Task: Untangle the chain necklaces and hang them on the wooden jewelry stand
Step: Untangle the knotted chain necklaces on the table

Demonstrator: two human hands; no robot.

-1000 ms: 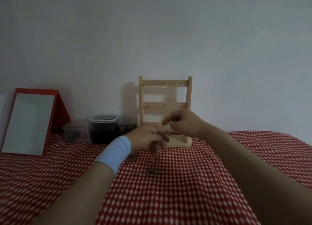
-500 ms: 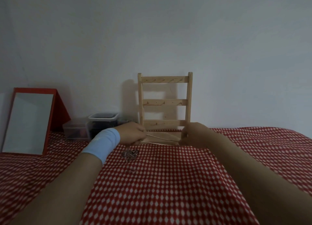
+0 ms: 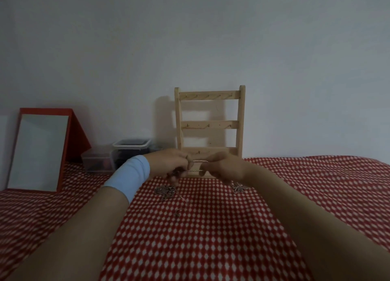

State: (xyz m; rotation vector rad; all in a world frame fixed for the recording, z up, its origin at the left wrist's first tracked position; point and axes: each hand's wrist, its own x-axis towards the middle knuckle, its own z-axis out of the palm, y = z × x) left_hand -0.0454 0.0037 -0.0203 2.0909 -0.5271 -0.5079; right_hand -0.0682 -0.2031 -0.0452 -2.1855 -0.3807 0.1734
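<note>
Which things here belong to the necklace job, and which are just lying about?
For the job: chain stretched between left hand and right hand, tangled chains on the cloth, wooden stand.
Lying about: red-framed mirror, clear plastic boxes.

Jewelry stand [image 3: 209, 124] stands far centre on the worktop [image 3: 211, 228]; boxes [image 3: 118, 154] left of it, mirror [image 3: 40, 152] farther left. Before the stand, left hand [image 3: 168, 164] and right hand [image 3: 223, 166] hold a chain [image 3: 197, 161] between them; a tangle [image 3: 165, 191] lies nearer, left.
</note>
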